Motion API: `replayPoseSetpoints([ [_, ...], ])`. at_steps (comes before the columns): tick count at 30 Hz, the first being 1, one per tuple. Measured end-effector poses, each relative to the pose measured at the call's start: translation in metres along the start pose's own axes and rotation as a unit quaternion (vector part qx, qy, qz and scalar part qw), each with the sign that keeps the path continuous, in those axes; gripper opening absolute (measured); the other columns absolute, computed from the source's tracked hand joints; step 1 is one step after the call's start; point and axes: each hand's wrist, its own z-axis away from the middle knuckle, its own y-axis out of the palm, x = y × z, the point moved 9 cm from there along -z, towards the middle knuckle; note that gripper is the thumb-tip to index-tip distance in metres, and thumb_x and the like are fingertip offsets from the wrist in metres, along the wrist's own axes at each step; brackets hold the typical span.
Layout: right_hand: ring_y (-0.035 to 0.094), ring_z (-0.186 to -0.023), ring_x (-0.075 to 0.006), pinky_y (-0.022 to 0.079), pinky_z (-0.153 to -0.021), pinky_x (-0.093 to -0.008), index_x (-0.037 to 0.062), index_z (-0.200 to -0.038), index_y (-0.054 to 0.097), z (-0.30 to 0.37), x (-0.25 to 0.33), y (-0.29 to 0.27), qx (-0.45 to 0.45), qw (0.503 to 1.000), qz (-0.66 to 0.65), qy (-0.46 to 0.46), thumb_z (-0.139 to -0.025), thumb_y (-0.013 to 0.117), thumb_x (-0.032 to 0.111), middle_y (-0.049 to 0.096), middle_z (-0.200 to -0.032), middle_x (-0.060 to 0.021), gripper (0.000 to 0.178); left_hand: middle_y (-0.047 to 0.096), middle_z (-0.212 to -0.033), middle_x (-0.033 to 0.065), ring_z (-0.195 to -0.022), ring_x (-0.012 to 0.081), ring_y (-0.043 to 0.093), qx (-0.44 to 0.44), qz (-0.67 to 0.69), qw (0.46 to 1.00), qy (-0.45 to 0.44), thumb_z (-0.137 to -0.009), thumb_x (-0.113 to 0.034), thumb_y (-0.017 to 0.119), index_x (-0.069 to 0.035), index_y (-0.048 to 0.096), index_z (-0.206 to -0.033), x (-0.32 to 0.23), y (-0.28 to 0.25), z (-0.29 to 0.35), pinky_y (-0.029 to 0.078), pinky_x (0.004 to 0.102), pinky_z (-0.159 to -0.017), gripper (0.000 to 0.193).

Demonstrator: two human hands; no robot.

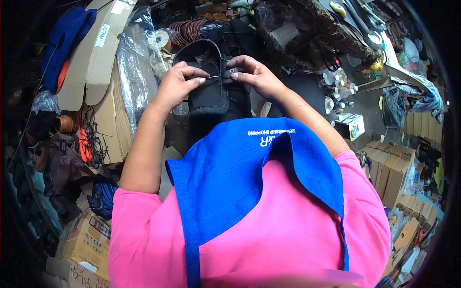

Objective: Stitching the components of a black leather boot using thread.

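Observation:
A black shoe upper (207, 99) rests over my dark-clad legs, with stitching along its near edge and its hollow facing up. My left hand (178, 82) is closed above its left side, thumb and forefinger pinching a thin pale needle (214, 77) that points toward the right. My right hand (259, 76) pinches a dark flap (230, 72) at the upper's right edge between thumb and forefinger. The needle's tip lies close to that flap; whether it pierces it I cannot tell.
Flattened cardboard (79, 72) and clear plastic sheeting (138, 72) stand to the left. Beyond the shoe upper are a white spool (162, 38) and coiled brown cord (189, 31). Several small bottles (336, 89) and stacked cardboard boxes (390, 168) are on the right. A blue apron (225, 158) covers my front.

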Motion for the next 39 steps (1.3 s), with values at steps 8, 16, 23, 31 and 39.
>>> replayPoseSetpoints([
  [8,0.053,-0.095,-0.0083,0.042,-0.088,-0.0261,0.0065,-0.116,0.053,0.0,0.002,0.001,0.018,1.0,0.0,-0.001,-0.084,0.063,0.011,0.057,-0.104,0.0002,0.034,0.049,-0.078,0.0041,-0.073,0.0147,0.054,0.018,-0.016,1.0,-0.002,-0.074,-0.007,0.066,-0.008,0.072,-0.091,-0.003,0.006,-0.002,0.046,0.0259,-0.066,0.018],
  [16,0.053,-0.095,-0.0083,0.042,-0.088,-0.0252,0.007,-0.116,0.053,0.002,0.014,0.011,0.019,1.0,-0.016,0.0,-0.083,0.063,0.012,0.057,-0.105,-0.0001,0.035,0.048,-0.08,0.0045,-0.079,0.0162,0.051,0.027,-0.015,0.999,-0.032,-0.074,-0.006,0.065,-0.008,0.071,-0.09,-0.008,0.008,-0.003,0.043,0.0276,-0.072,0.017],
  [23,0.057,-0.08,-0.008,0.047,-0.075,-0.0231,0.0012,-0.092,0.063,0.006,-0.025,-0.011,-0.069,0.997,0.02,0.031,-0.078,0.064,0.005,0.063,-0.084,-0.0016,0.015,0.058,-0.099,0.0075,-0.097,0.0165,0.055,0.027,0.005,0.998,0.057,-0.075,-0.009,0.065,-0.003,0.068,-0.091,-0.007,0.019,-0.009,0.043,0.0261,-0.083,0.016],
  [31,0.057,-0.085,-0.0073,0.046,-0.078,-0.0229,0.0007,-0.105,0.062,0.005,-0.011,0.008,-0.062,0.998,0.018,-0.013,-0.083,0.067,0.014,0.064,-0.093,-0.0025,0.027,0.052,-0.112,0.0116,-0.103,0.02,0.05,0.043,0.014,0.999,0.021,-0.077,-0.035,0.068,-0.001,0.061,-0.086,-0.005,0.026,-0.02,0.038,0.0305,-0.09,0.036],
  [39,0.057,-0.086,-0.008,0.045,-0.079,-0.023,0.002,-0.107,0.061,0.007,-0.022,-0.011,-0.093,0.996,-0.009,0.012,-0.087,0.062,0.015,0.063,-0.093,-0.0025,0.024,0.055,-0.098,0.0095,-0.1,0.0202,0.049,-0.002,0.062,0.998,-0.011,-0.075,-0.024,0.066,0.002,0.065,-0.09,0.005,0.023,-0.022,0.038,0.0302,-0.088,0.031],
])
